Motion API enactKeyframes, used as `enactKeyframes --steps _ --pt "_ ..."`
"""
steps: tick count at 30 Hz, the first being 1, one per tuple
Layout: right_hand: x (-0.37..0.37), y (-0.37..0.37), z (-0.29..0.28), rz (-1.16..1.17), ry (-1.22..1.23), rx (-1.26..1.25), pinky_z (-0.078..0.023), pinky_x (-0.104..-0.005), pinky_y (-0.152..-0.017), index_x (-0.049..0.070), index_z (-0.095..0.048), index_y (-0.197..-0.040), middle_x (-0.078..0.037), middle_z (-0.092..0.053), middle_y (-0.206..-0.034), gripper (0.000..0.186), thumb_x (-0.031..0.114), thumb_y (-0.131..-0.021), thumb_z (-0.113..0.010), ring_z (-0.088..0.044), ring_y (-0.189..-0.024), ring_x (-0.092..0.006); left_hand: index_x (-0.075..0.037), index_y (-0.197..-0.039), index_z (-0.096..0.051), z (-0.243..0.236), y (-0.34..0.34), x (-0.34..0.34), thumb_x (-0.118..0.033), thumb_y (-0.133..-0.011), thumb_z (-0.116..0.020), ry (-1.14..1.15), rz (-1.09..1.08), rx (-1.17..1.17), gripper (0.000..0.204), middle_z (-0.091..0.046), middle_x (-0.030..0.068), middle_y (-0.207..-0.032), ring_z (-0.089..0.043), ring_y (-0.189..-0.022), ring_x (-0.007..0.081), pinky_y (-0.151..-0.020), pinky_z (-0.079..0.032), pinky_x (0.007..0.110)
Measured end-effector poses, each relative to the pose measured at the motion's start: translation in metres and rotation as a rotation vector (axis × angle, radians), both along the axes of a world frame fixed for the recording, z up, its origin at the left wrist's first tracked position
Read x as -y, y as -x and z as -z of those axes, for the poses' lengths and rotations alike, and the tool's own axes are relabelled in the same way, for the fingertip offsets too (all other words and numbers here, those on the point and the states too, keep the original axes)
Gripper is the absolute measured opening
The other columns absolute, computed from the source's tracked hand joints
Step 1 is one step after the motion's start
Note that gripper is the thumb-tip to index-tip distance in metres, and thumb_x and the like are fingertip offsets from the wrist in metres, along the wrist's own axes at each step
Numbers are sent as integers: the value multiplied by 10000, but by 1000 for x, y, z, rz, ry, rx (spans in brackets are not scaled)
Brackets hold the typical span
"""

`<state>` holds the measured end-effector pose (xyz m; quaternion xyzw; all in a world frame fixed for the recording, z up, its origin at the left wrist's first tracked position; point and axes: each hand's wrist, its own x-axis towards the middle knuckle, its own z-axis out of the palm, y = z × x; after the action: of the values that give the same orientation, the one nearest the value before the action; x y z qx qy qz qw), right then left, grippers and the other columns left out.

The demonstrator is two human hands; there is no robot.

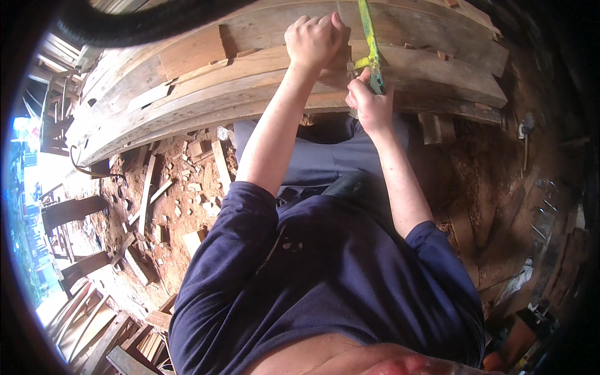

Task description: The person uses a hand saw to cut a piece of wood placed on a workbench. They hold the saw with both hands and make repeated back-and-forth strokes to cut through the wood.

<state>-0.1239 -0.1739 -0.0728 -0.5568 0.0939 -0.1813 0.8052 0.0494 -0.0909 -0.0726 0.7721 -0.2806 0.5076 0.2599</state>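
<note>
My right hand [370,103] is wrapped round the dark green handle of a hacksaw [370,37]. Its yellow-green frame points away from me, with a short bracket reaching left near the grip; the blade is hard to make out. Just left of the saw, my left hand [314,42] is closed, thumb to the right, on a small piece of wood [342,57] lying on the plank bench [275,81]. The hand covers most of that piece.
A flat brown board [192,53] and small offcuts lie on the bench to the left. Wood scraps [187,181] litter the dirt floor below. Stacked lumber [81,212] stands at the far left. A dark curved band [144,28] crosses the upper left.
</note>
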Motion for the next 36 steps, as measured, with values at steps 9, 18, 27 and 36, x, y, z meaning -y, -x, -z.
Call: enactKeyframes --steps 9,18,27,36 --pt "8 0 21 56 386 0 -390 -269 -485 67 -574 -809 18 -534 -625 165 -48 -919 -617 -485 -510 -69 -151 -579 -587 0 -1 0 -259 -949 -672 -6 -6 -8 395 -584 15 -537 -597 -514 244 -474 -475 381" --pt "12 -1 32 19 271 -26 -373 -253 -474 78 -578 -802 34 -536 -621 158 -24 -911 -631 -486 -511 -55 -145 -568 -587 -2 0 1 -245 -931 -693 -4 -5 -10 391 -592 13 -544 -602 -521 245 -482 -480 373" --pt "8 5 38 51 347 18 -347 -244 -476 79 -564 -774 54 -531 -629 181 -14 -916 -628 -466 -515 -31 -145 -579 -583 -1 1 -2 -228 -919 -704 7 25 24 371 -585 -3 -554 -576 -510 235 -479 -472 368" --pt "6 5 43 69 346 45 -337 -246 -480 83 -548 -744 63 -526 -629 203 -18 -899 -632 -460 -514 -30 -147 -595 -602 0 3 -2 -245 -907 -713 16 25 27 346 -596 -11 -577 -583 -529 221 -486 -477 363"
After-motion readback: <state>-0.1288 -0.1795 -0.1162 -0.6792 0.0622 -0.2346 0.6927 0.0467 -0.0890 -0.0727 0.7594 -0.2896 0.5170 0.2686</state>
